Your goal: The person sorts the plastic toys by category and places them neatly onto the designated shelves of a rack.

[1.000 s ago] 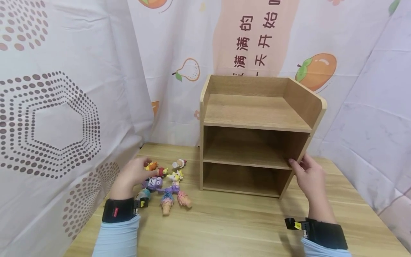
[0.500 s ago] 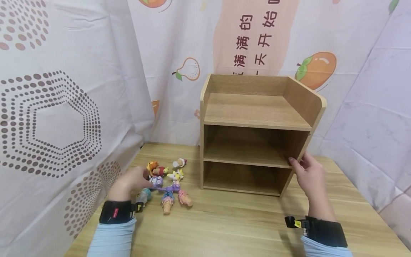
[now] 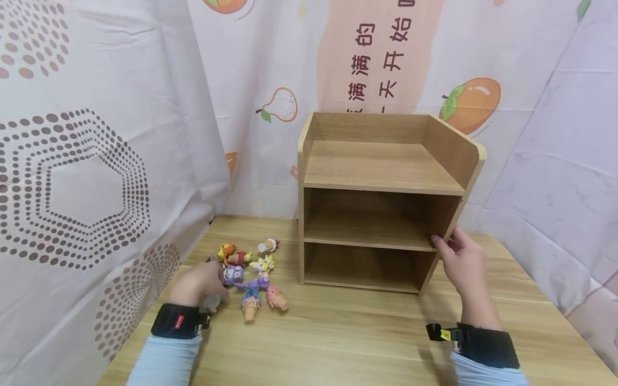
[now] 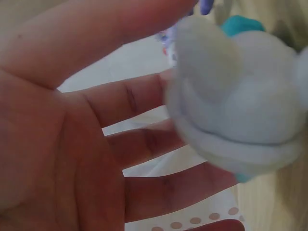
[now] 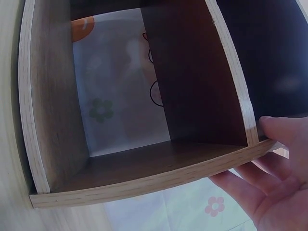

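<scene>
In the head view my left hand (image 3: 200,284) reaches over the nearest of several small toy figurines at the table's left. Its fingers, fairly straight, lie around a pale grey and teal figurine (image 4: 240,106), whose lower part shows below the hand; fingertips are partly hidden behind it in the left wrist view. A purple figurine (image 3: 233,274) lies just beyond the fingers. On the right, my right hand (image 3: 461,262) grips the side panel of a wooden shelf (image 3: 381,188), thumb inside by the middle board and fingers behind the outer face (image 5: 269,178).
Close by lie an orange figurine (image 3: 226,251), a red and yellow one (image 3: 238,258), a yellow and white one (image 3: 263,263), a blue ice-cream-cone one (image 3: 250,305) and a pink one (image 3: 277,298). Another (image 3: 268,245) lies farther back. Patterned curtains (image 3: 260,59) hang behind the table (image 3: 338,343).
My left hand has come from the orange and red figurines, past the purple one, nearer to me onto the grey and teal figurine. My right hand keeps its hold on the shelf.
</scene>
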Motion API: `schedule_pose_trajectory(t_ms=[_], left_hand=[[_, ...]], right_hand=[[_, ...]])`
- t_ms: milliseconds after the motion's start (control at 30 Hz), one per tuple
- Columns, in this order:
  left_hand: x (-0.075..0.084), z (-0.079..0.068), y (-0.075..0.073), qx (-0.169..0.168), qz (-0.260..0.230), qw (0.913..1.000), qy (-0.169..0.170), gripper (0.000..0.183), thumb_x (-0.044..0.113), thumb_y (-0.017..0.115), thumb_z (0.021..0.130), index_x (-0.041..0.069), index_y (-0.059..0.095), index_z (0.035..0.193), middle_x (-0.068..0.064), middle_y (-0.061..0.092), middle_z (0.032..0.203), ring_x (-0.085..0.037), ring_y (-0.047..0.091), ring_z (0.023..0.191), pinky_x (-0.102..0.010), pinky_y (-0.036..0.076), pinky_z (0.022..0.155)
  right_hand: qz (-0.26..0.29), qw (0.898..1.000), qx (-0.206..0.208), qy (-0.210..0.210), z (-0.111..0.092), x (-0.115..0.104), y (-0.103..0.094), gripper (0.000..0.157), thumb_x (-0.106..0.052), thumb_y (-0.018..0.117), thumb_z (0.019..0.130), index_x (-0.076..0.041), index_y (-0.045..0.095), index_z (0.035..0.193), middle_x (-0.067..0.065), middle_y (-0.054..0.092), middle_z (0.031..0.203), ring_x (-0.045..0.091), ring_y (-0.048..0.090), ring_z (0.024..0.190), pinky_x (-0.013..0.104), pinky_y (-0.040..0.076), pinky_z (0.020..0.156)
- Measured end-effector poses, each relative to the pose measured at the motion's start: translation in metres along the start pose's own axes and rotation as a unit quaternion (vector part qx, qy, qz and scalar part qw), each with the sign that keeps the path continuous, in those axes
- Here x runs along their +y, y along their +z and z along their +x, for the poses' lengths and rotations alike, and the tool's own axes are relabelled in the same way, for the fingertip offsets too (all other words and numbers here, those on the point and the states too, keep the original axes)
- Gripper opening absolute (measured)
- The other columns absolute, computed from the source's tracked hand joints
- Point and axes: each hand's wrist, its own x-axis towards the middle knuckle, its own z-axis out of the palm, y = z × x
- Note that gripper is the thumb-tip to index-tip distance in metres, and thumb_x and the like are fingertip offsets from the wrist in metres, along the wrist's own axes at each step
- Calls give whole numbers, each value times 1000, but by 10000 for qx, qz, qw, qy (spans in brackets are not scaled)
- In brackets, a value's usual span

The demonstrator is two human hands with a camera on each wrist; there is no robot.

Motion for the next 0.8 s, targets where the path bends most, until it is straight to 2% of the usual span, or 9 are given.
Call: schedule_pose_trajectory(t_ms=[100,200,233,267,333,433,467,700,800], left_hand=[[-2,0,4,-24,37,10000,-38,33,18,88,69,9,65,91,-6,63,82,-25,60,75,-41,52,63],[-2,-1,6,10,55,10000,14,27,13,86,70,9,65,86,-6,62,80,-25,60,73,-41,51,62],[-2,0,6,22,61,10000,64,25,11,85,70,9,65,85,-6,62,79,-25,60,73,-41,51,62],[-3,0,6,31,79,9999,110,23,10,84,71,9,65,84,-6,62,78,-25,60,72,-41,51,62],[-3,0,6,27,30,9999,120,22,7,83,71,9,65,84,-6,62,78,-24,60,72,-41,52,62],[-4,-1,5,-5,-65,9999,159,22,5,82,71,7,66,86,-7,62,79,-25,60,72,-40,52,62],[-4,-1,5,-13,-115,9998,167,23,6,82,71,7,66,87,-7,62,80,-25,60,73,-40,52,62],[-8,-2,2,116,-440,9980,435,33,14,85,71,5,66,98,-7,64,87,-25,61,82,-44,54,71],[-7,-1,-1,159,-564,9958,702,33,13,84,73,4,66,99,-7,64,88,-25,62,83,-45,54,74]], right_hand=[[16,10000,2,4,0,0,0,44,-25,66,101,-8,60,140,20,65,130,45,65,112,30,57,81],[36,10000,17,3,1,1,1,43,-25,66,100,-8,61,139,20,65,130,45,65,112,9,47,73],[38,10000,25,-5,1,1,1,42,-24,66,100,-8,61,139,20,65,130,45,65,112,9,47,73],[37,10000,34,-13,1,1,1,42,-24,66,100,-8,61,139,20,65,130,46,65,112,14,52,75],[45,10000,34,-27,1,1,1,43,-24,66,101,-8,60,140,20,65,131,46,65,112,31,58,81],[70,10000,8,-28,0,1,1,44,-25,65,101,-8,59,141,21,64,132,47,64,113,57,53,87],[86,10000,-2,-24,0,1,1,45,-25,65,101,-8,59,142,22,64,132,48,63,113,59,52,88],[86,10000,-16,-6,0,1,0,45,-26,65,101,-8,58,142,22,63,133,49,63,114,58,52,88],[75,10000,18,-16,0,1,0,44,-26,66,101,-9,60,141,20,65,131,47,64,113,35,58,83]])
